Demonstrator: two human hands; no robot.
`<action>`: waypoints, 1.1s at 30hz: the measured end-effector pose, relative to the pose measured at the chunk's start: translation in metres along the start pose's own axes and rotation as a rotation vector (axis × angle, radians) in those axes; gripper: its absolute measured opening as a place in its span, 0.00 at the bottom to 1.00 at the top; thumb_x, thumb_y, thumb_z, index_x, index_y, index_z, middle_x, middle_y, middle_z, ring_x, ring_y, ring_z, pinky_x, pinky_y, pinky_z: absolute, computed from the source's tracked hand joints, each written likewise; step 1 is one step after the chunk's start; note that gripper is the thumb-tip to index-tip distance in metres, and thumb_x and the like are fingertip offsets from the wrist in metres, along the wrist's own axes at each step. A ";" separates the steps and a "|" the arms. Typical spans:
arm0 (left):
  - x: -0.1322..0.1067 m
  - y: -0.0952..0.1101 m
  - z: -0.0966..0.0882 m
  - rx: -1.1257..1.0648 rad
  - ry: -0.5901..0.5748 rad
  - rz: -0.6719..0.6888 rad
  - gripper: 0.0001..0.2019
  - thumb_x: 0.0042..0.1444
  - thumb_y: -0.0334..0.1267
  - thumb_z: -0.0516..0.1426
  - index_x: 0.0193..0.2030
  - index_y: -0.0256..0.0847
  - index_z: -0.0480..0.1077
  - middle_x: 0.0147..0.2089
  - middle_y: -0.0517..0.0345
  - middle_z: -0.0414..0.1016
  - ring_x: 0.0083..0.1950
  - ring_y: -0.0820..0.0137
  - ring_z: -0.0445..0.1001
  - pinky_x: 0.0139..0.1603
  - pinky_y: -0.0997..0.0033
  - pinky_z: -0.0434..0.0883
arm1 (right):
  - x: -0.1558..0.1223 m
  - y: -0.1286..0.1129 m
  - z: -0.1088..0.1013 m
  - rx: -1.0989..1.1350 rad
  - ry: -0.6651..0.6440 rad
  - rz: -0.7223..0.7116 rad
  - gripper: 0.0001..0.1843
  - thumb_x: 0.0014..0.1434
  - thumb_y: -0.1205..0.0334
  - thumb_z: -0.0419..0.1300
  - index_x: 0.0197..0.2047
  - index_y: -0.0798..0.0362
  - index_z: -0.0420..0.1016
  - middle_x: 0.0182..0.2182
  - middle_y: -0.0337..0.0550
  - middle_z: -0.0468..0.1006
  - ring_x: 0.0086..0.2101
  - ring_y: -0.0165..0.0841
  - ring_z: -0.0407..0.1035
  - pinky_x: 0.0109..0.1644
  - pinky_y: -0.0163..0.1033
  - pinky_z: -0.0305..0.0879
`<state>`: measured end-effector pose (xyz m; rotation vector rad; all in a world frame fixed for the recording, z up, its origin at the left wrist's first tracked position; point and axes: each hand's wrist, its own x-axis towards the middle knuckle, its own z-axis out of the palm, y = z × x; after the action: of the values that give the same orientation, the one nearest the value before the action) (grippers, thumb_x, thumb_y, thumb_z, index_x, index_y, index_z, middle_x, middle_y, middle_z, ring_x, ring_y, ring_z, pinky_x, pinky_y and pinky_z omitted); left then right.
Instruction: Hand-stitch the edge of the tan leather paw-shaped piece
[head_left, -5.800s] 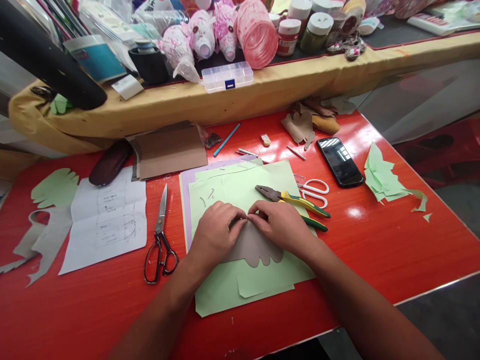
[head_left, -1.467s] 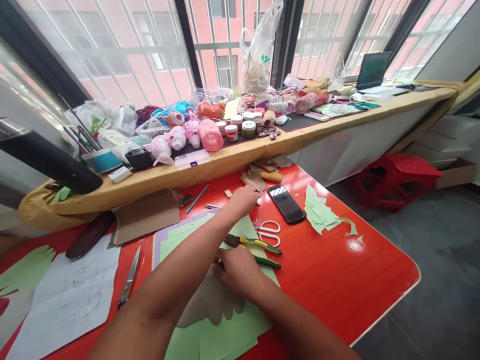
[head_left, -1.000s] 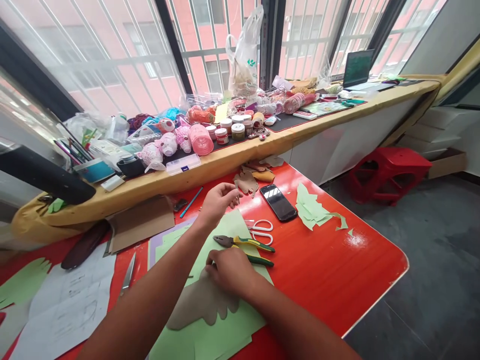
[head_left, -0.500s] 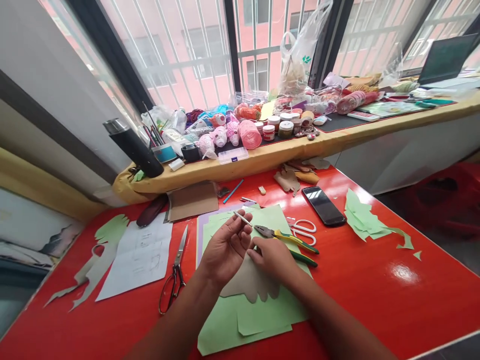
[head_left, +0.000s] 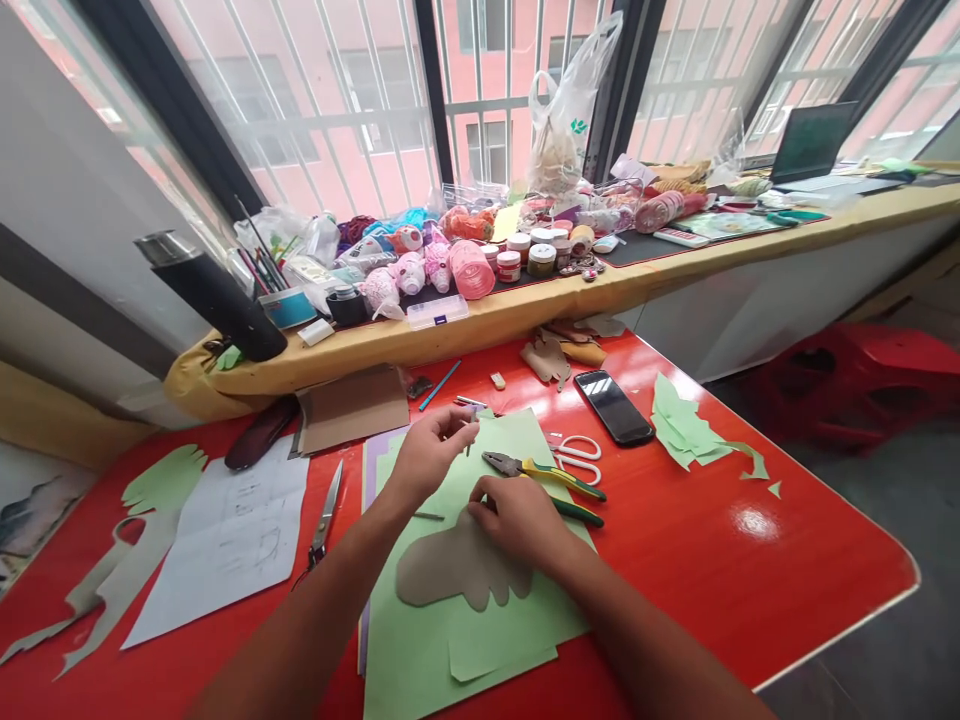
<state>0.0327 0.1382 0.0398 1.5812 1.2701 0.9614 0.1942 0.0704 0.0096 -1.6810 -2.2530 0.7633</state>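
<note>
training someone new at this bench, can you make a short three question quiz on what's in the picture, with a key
1. Which hand hides part of the grey-brown cutout from the camera? a) left b) right c) both
2. True or false: the phone lies screen up on the red table.
3. Fill the gap: the handles of the pliers are yellow and ____.

Key: 1 b, the right hand; 2 true; 3 green.
</note>
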 end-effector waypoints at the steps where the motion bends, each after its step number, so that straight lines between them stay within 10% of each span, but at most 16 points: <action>1: 0.012 -0.003 0.006 0.220 -0.015 0.065 0.12 0.64 0.46 0.59 0.46 0.40 0.76 0.34 0.55 0.79 0.34 0.67 0.75 0.35 0.69 0.70 | 0.000 0.000 0.000 0.004 0.000 0.000 0.11 0.68 0.58 0.60 0.46 0.47 0.84 0.37 0.41 0.87 0.41 0.41 0.79 0.38 0.38 0.59; 13: 0.126 -0.013 0.093 0.822 -0.183 0.315 0.05 0.60 0.36 0.64 0.41 0.43 0.83 0.42 0.46 0.81 0.51 0.56 0.74 0.52 0.61 0.68 | 0.002 0.006 0.006 0.020 0.010 -0.019 0.10 0.67 0.58 0.61 0.45 0.47 0.84 0.39 0.42 0.88 0.42 0.42 0.80 0.40 0.39 0.60; 18: 0.121 -0.009 0.048 0.823 -0.068 0.321 0.15 0.68 0.41 0.58 0.57 0.42 0.77 0.55 0.47 0.79 0.57 0.58 0.73 0.59 0.61 0.67 | 0.003 0.007 0.003 0.033 -0.008 -0.033 0.09 0.67 0.58 0.61 0.45 0.47 0.83 0.40 0.40 0.88 0.42 0.41 0.80 0.39 0.39 0.58; 24: 0.088 -0.027 -0.030 0.873 -0.015 0.214 0.10 0.67 0.38 0.56 0.49 0.42 0.79 0.48 0.52 0.82 0.51 0.58 0.76 0.52 0.61 0.71 | 0.004 0.006 0.000 0.012 -0.046 -0.017 0.09 0.68 0.57 0.60 0.44 0.46 0.82 0.39 0.39 0.87 0.39 0.40 0.79 0.36 0.39 0.54; 33: 0.026 -0.059 -0.025 0.981 -0.141 0.259 0.13 0.64 0.36 0.61 0.54 0.40 0.77 0.53 0.45 0.80 0.56 0.53 0.74 0.59 0.53 0.69 | 0.004 0.006 0.002 0.049 -0.044 -0.003 0.07 0.67 0.59 0.61 0.41 0.47 0.81 0.35 0.38 0.87 0.37 0.39 0.79 0.35 0.39 0.52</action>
<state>-0.0042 0.1733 -0.0066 2.5510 1.5610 0.3262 0.1967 0.0749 0.0038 -1.6536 -2.2467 0.8562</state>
